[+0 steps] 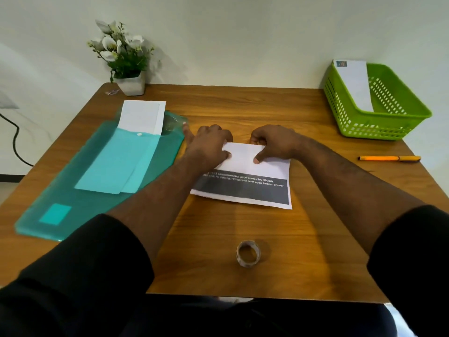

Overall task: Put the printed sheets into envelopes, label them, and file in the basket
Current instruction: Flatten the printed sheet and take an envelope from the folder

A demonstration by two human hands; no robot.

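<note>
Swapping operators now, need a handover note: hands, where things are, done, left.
Left hand and right hand: both pressing a fold into the printed sheet at table centre, fingers on its far edge.
Green basket, far right: one labelled envelope already filed.
Teal folder, left: white paper sticks out of its top.
Pen right; sticker roll near edge.
Left: finish folding, envelope, label, file.

Wooden table [303,251], plain pale wall [243,32], potted flowers [124,57]
</note>
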